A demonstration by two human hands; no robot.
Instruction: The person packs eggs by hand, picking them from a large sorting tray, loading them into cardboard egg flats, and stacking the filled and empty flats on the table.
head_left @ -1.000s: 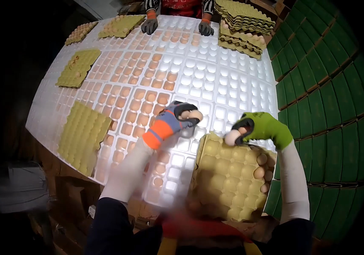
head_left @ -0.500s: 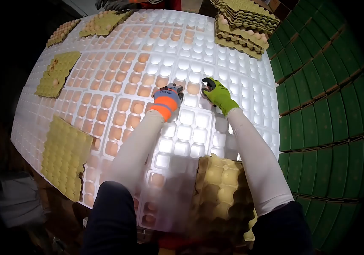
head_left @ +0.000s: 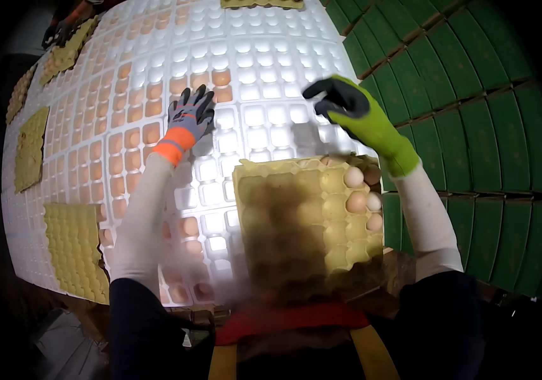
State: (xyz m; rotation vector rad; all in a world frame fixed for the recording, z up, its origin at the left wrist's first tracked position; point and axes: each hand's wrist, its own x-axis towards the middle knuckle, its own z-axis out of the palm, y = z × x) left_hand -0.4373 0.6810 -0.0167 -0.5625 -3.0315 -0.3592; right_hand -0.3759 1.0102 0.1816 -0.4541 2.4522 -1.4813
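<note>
My left hand, in a grey glove with an orange cuff, is over the white foam trays with its fingers spread and nothing in them. Just beyond its fingertips, brown eggs sit in the cups. My right hand, in a green and black glove, hovers at the right with thumb and fingers apart and holds nothing. Below it lies a yellow pulp egg tray, mostly without eggs. Several eggs remain along its right side.
Stacked green boxes line the right side. Yellow pulp trays lie at the left, one near the front and one farther back. Another pulp tray shows at the top. A co-worker's gloved hands are at the upper left.
The view has shifted right. The eggs my hands held a second ago are gone from them, and eggs now fill cups ahead. My left hand has opened; my right has drawn back toward the pulp tray.
</note>
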